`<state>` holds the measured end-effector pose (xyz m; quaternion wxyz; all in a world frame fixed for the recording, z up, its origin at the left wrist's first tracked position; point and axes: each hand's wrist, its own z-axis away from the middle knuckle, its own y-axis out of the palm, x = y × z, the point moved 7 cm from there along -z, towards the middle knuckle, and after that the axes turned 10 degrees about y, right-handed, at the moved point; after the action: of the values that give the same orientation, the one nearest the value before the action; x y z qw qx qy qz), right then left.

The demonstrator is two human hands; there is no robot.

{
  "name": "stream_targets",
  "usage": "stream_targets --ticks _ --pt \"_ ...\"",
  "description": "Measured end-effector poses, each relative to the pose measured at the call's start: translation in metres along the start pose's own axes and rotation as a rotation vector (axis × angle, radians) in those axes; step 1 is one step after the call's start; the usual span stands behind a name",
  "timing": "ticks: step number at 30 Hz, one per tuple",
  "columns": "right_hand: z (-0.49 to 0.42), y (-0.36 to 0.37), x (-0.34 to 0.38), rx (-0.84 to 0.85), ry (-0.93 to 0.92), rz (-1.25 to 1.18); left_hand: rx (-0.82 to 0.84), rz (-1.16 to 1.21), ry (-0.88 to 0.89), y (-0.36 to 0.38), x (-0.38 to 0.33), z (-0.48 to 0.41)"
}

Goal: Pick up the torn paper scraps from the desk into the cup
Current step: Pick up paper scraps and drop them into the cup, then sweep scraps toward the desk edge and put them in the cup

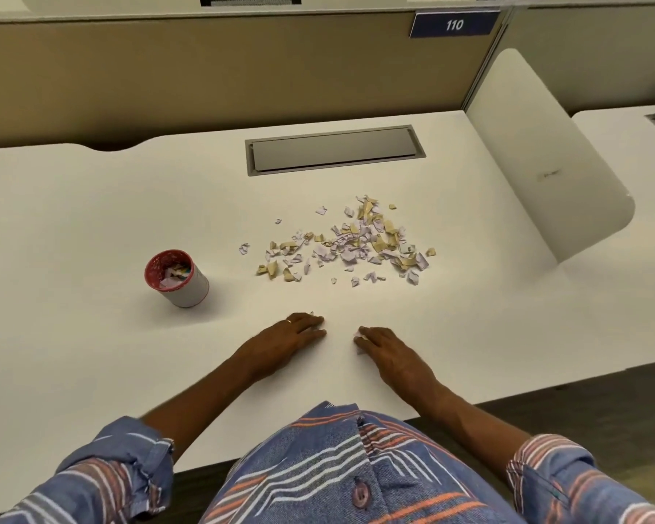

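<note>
Both hands lie flat and open on the white table [91, 206], the left hand [294, 334] empty, the right hand [384, 347] resting over a small scrap. Most torn paper scraps [350, 245] lie scattered well beyond the fingers; the red-rimmed cup [176, 277], already holding some, stands off to the left. Featherlight and limp, they likely need pinching in clusters or sweeping together.

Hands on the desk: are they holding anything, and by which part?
Neither clearly grips anything. The left hand lies flat; the right hand rests with a paper scrap at its fingertips, but whether it is pinched cannot be told.
</note>
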<state>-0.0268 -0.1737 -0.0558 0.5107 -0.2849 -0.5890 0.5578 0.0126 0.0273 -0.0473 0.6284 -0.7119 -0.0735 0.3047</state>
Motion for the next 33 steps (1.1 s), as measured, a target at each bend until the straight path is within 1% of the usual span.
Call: stream_targets --ticks 5,6,10,12,15,17,20,21,23,25,27,29,31,33 --pt "-0.005 -0.004 -0.001 0.030 -0.010 0.002 -0.038 0.060 -0.141 0.005 0.004 0.016" --pt "-0.006 -0.005 -0.002 0.032 -0.013 0.007 -0.046 0.048 -0.147 0.007 0.006 0.017" --pt "-0.009 -0.007 -0.001 0.011 -0.018 0.020 0.011 0.043 -0.196 0.014 0.012 0.015" --pt "-0.014 -0.009 0.000 0.005 -0.015 0.036 -0.005 0.030 -0.190 0.014 0.012 0.010" --pt "-0.022 -0.013 0.004 0.000 0.008 0.062 -0.046 0.039 -0.259 0.006 0.014 0.009" --pt "-0.027 -0.017 0.005 -0.025 0.029 0.039 -0.053 0.003 -0.239 0.004 0.011 0.010" --pt "-0.032 -0.023 0.006 -0.101 0.055 -0.053 -0.053 -0.009 -0.277 0.000 0.010 0.012" --pt "-0.034 -0.025 0.006 -0.121 0.064 -0.072 -0.090 0.027 -0.306 0.000 0.011 0.013" --pt "-0.040 -0.029 0.009 -0.150 0.074 -0.106 -0.192 0.043 -0.303 -0.009 0.007 0.012" --pt "-0.047 -0.033 0.015 -0.177 0.090 -0.177 -0.333 0.146 -0.356 -0.019 0.006 0.015" --pt "-0.054 -0.039 0.022 -0.210 0.139 -0.316 -0.467 0.224 -0.427 -0.031 0.008 0.021" --pt "-0.063 -0.043 0.026 -0.228 0.239 -0.465 -0.594 0.292 -0.481 -0.043 0.011 0.029" --pt "-0.074 -0.041 0.030 -0.189 0.332 -0.618 -0.699 0.360 -0.524 -0.053 0.014 0.039" --pt "-0.085 -0.039 0.040 -0.138 0.359 -0.718 -0.807 0.421 -0.544 -0.062 0.017 0.050"
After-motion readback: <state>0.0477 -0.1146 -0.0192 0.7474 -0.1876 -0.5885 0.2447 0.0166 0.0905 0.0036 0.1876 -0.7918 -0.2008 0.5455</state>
